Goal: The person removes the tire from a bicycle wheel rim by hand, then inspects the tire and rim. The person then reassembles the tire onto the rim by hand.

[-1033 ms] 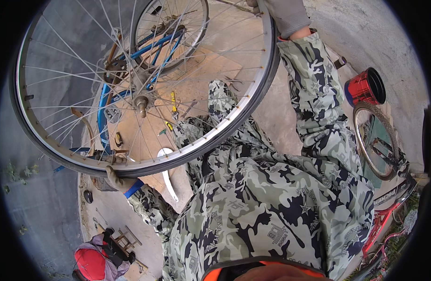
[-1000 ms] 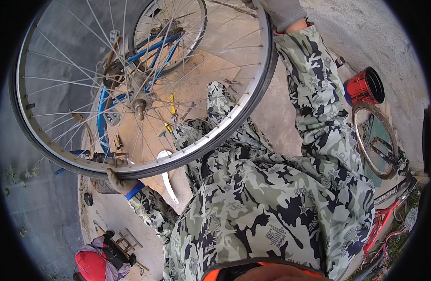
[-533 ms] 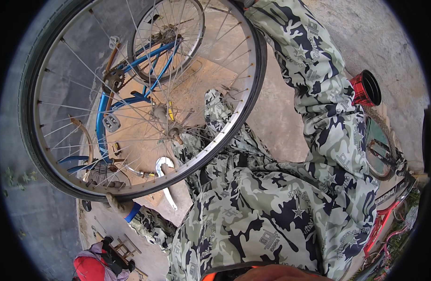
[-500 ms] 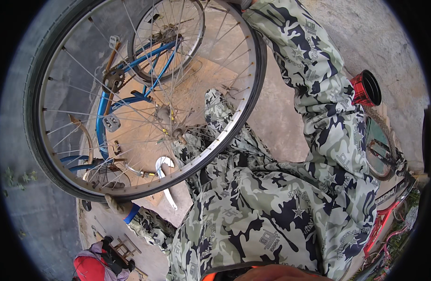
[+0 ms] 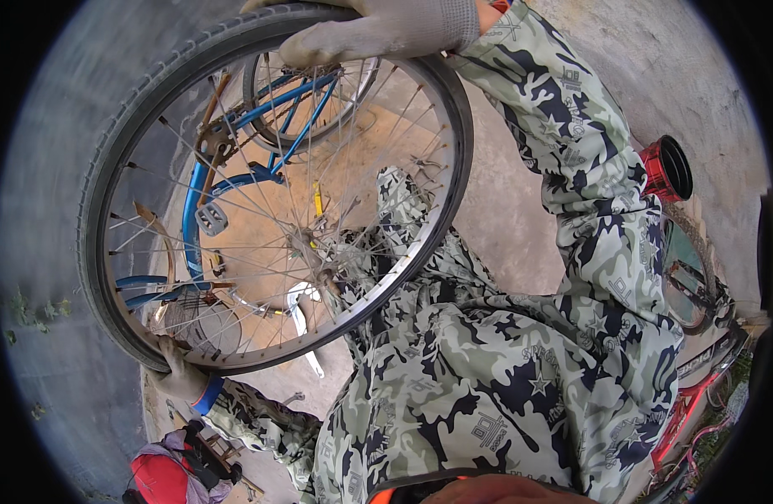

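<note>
A bicycle wheel (image 5: 462,143) with a black tyre and thin metal spokes is held up, tilted, in front of me. My right hand (image 5: 386,29), in a grey work glove, grips the tyre at the top, thumb on the inner side and fingers over the tread. At the lower left my gloved left hand (image 5: 179,374) is closed round the tyre and rim. Through the spokes I see a blue bicycle frame (image 5: 191,189) lying on the ground, with its pedal (image 5: 211,218) and a second wheel (image 5: 371,80) fitted at its far end.
A brown board (image 5: 260,210) lies under the frame. Near my legs are a white curved part (image 5: 298,315) and pliers (image 5: 424,163). A red pot (image 5: 668,168) and another bicycle (image 5: 697,286) stand at right. A red and grey bag (image 5: 164,470) sits at lower left by a small wooden stool (image 5: 223,454).
The wheel has swung down and a little to the right at its top, its tread now showing more. My right hand has come fully into view; my left has shifted slightly left.
</note>
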The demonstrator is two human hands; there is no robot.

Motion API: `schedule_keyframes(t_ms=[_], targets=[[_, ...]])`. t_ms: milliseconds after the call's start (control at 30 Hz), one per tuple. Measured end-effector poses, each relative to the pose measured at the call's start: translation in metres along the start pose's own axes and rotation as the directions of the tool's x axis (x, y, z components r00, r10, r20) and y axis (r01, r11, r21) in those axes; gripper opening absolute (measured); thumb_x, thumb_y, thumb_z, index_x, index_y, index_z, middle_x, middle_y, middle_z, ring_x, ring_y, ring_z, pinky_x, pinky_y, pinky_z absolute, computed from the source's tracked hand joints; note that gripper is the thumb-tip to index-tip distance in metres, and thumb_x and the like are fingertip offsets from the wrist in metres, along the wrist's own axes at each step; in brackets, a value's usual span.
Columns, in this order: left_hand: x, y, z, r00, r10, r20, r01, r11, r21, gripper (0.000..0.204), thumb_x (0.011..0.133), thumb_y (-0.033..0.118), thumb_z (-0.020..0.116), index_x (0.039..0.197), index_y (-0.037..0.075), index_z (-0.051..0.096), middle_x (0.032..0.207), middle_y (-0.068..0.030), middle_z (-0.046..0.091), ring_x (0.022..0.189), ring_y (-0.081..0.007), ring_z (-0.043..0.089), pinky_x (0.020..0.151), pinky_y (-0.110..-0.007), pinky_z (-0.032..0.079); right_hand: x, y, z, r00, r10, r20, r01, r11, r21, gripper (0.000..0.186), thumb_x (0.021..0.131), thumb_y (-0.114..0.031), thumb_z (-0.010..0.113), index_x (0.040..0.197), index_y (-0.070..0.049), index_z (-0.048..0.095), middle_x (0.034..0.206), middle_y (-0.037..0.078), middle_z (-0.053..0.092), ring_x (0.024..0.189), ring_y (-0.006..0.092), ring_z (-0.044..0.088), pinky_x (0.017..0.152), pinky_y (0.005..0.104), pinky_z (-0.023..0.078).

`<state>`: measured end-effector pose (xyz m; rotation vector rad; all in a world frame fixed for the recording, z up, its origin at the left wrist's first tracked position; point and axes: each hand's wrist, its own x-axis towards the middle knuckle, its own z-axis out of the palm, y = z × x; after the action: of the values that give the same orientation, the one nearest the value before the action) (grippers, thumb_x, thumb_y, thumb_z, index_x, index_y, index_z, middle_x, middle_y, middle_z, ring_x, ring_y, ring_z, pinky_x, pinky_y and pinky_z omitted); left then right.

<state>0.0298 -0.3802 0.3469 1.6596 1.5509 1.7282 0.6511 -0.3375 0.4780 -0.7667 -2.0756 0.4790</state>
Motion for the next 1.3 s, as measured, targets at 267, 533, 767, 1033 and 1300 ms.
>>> schedule_keyframes(t_ms=[267,533,767,1033,1300], targets=[[-0.027,-0.026,0.053,0.998,-0.008,-0.059,0.010,1.000,0.029,0.046,0.101,0.009,0.078,0.142,-0.009,0.070,0.106,-0.0125,0.078,0.076,-0.0154,0.068,0.069,-0.030,0.053,-0.214,0.084,0.007,0.885,0.379,-0.271,-0.441,0.871,-0.218,0.082,0.098,-0.038,0.083,0.165,-0.006,0.048,0.133,0.016,0.073,0.116,0.0282,0.075,0.104,0.0439,0.061],[-0.036,0.000,0.097,0.996,0.057,-0.071,-0.056,0.998,0.015,0.045,0.102,0.018,0.082,0.134,-0.012,0.070,0.101,-0.0140,0.075,0.078,-0.0182,0.069,0.071,-0.032,0.056,-0.257,0.102,0.025,0.795,0.340,-0.502,-0.540,0.774,-0.331,0.069,0.097,-0.040,0.079,0.151,-0.003,0.058,0.119,0.017,0.076,0.102,0.0314,0.079,0.093,0.0417,0.063],[-0.055,-0.018,0.086,0.967,0.076,-0.242,-0.067,0.997,0.045,0.051,0.100,0.021,0.088,0.132,-0.014,0.070,0.107,-0.0145,0.075,0.084,-0.0193,0.069,0.072,-0.034,0.057,-0.272,0.083,0.008,0.792,0.394,-0.467,-0.593,0.679,-0.433,0.058,0.096,-0.032,0.072,0.145,-0.002,0.060,0.107,0.018,0.076,0.089,0.0352,0.078,0.082,0.0458,0.063],[-0.056,-0.025,0.067,0.979,0.106,-0.172,-0.099,0.994,0.045,0.051,0.100,0.021,0.086,0.132,-0.015,0.070,0.111,-0.0166,0.076,0.090,-0.0229,0.072,0.081,-0.036,0.060,-0.267,0.083,0.020,0.723,0.393,-0.568,-0.674,0.580,-0.458,0.049,0.098,-0.018,0.072,0.142,-0.005,0.054,0.103,0.022,0.074,0.088,0.0421,0.076,0.076,0.0476,0.060],[-0.048,-0.040,0.054,0.955,0.109,-0.275,-0.122,0.992,-0.033,0.053,0.096,0.018,0.088,0.134,-0.014,0.070,0.121,-0.0195,0.076,0.103,-0.0255,0.072,0.097,-0.040,0.060,-0.274,0.076,-0.011,0.846,0.461,-0.269,-0.528,0.794,-0.302,0.060,0.103,-0.018,0.075,0.154,0.002,0.050,0.113,0.025,0.074,0.104,0.0398,0.074,0.091,0.0450,0.057]])
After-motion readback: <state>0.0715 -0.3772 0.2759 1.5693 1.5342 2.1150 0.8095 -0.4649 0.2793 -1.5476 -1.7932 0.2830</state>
